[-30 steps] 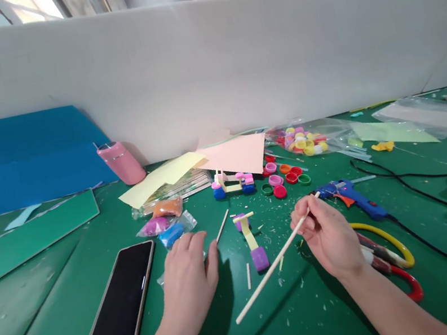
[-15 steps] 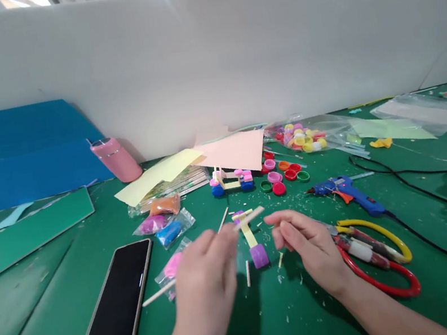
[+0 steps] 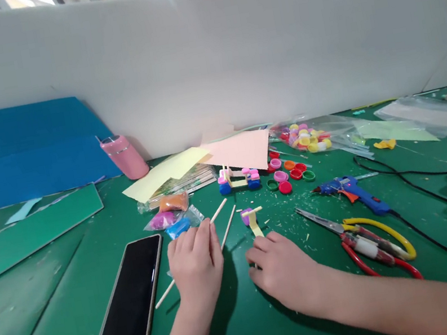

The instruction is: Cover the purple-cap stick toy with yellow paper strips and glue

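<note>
My left hand (image 3: 196, 258) is closed around a thin pale stick (image 3: 219, 210), whose tip sticks out up and to the right; a pale length also shows at its lower left. Another thin stick (image 3: 228, 225) lies just right of that hand. My right hand (image 3: 284, 271) is low over the near end of a small piece made of pale yellow strips (image 3: 255, 226) with a purple part (image 3: 247, 216) at its far end. Its fingers are bent together, and a small pale bit shows between them; what they hold is mostly hidden.
A phone (image 3: 128, 300) lies at left, near clay packets (image 3: 173, 201). Behind stand a small blue-and-pink model (image 3: 238, 181) and a pink bottle (image 3: 124, 158). Bottle caps (image 3: 285, 187), a blue glue gun (image 3: 351, 192) with its cord, and pliers (image 3: 365, 244) are at right.
My right hand has moved left and down onto the near end of the yellow-and-purple piece. My left hand has drawn back from it, with its stick. The pliers' jaws are now uncovered.
</note>
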`<move>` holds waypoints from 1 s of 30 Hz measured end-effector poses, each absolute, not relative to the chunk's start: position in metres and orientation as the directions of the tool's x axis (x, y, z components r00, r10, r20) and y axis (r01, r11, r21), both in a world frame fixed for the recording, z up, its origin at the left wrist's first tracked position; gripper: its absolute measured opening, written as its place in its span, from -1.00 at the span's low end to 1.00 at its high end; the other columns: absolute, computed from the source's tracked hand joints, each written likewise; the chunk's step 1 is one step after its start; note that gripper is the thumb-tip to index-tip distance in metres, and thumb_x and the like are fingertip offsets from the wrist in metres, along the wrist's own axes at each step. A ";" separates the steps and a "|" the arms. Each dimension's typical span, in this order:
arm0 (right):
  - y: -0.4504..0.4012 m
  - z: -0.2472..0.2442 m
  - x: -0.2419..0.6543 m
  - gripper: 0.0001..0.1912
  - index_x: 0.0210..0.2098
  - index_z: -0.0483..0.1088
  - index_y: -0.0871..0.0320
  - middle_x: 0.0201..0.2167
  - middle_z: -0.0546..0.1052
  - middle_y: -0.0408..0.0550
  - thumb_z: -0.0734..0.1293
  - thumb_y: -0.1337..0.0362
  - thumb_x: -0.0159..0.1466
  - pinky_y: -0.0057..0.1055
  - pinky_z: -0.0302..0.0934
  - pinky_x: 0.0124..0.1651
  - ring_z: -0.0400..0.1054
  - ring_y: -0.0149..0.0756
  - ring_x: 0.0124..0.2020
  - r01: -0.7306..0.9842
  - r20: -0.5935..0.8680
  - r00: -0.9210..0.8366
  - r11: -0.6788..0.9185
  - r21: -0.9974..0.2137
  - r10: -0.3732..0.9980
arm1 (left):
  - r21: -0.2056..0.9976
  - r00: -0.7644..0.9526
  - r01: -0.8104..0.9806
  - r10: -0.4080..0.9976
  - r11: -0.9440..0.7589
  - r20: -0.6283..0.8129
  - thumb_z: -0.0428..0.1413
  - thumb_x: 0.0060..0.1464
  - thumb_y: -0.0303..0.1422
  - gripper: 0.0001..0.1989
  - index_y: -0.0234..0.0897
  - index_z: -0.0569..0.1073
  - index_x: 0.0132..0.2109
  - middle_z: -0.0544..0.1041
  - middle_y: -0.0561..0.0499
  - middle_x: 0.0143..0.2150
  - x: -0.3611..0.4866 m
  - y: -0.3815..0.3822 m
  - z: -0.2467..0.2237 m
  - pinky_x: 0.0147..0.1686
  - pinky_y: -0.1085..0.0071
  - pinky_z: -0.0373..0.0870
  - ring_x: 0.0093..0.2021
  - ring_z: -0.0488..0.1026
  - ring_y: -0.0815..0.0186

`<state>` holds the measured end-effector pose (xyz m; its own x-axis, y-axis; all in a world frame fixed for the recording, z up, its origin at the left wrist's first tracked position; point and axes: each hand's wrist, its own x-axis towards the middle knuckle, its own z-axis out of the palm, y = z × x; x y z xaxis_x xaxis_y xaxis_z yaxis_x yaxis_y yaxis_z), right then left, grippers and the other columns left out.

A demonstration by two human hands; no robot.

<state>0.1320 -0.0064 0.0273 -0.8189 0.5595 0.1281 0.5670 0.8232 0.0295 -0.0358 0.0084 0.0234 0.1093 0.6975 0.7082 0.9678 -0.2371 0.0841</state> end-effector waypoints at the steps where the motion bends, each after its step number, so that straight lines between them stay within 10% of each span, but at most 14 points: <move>1: -0.004 0.027 0.130 -0.82 -0.51 0.42 0.19 -0.44 0.45 0.00 0.25 0.45 0.18 -0.31 0.00 -0.43 0.21 -0.20 -0.36 0.548 0.122 -0.833 0.836 0.035 0.540 | 0.092 0.104 0.967 0.700 -0.236 0.706 -0.02 0.08 -0.42 -0.85 -0.31 0.44 -0.26 0.49 -0.04 -0.50 -0.037 0.009 0.023 -0.41 0.34 0.20 -0.48 0.39 0.24; 11: 0.008 0.025 0.105 -0.81 -0.51 0.42 0.32 -0.55 0.50 0.13 0.20 0.58 0.07 -0.31 0.01 -0.49 0.28 -0.20 -0.49 0.471 0.123 -0.870 0.879 -0.078 0.477 | 0.143 0.078 0.956 0.693 -0.255 0.716 -0.01 0.08 -0.43 -0.85 -0.35 0.45 -0.27 0.51 -0.08 -0.49 -0.040 0.009 0.021 -0.40 0.33 0.23 -0.46 0.42 0.21; 20: 0.017 0.066 0.127 -0.85 -0.29 0.37 0.17 -0.41 0.48 -0.05 0.18 0.33 0.21 -0.42 0.17 -0.37 0.31 -0.35 -0.42 0.408 0.246 -0.508 0.483 -0.775 0.825 | 0.300 0.000 0.905 0.705 -0.302 0.709 -0.03 0.11 -0.42 -0.81 -0.37 0.44 -0.19 0.55 -0.08 -0.42 -0.032 0.002 0.026 -0.42 0.39 0.28 -0.48 0.44 0.28; 25: 0.018 0.059 0.145 -0.77 -0.35 0.28 0.19 -0.50 0.43 -0.12 0.23 0.13 0.19 -0.51 0.16 -0.52 0.26 -0.47 -0.58 0.051 0.059 -0.290 0.077 -0.996 0.955 | 0.892 -0.110 0.423 0.968 -0.159 0.225 -0.06 0.12 -0.29 -0.74 -0.30 0.42 -0.13 0.38 0.09 -0.61 -0.011 -0.012 0.044 -0.61 0.50 0.20 -0.61 0.31 0.37; 30: 0.016 0.049 0.153 -0.75 -0.41 0.32 0.21 -0.60 0.38 -0.21 0.34 0.13 0.10 -0.57 0.12 -0.54 0.20 -0.53 -0.61 -0.191 -0.077 -0.244 -0.126 -0.973 0.967 | 0.968 0.170 -0.041 0.957 0.246 -0.236 -0.01 0.08 -0.24 -0.78 -0.31 0.38 -0.34 0.34 0.13 -0.65 0.010 -0.017 0.055 -0.71 0.59 -0.01 -0.72 0.14 0.53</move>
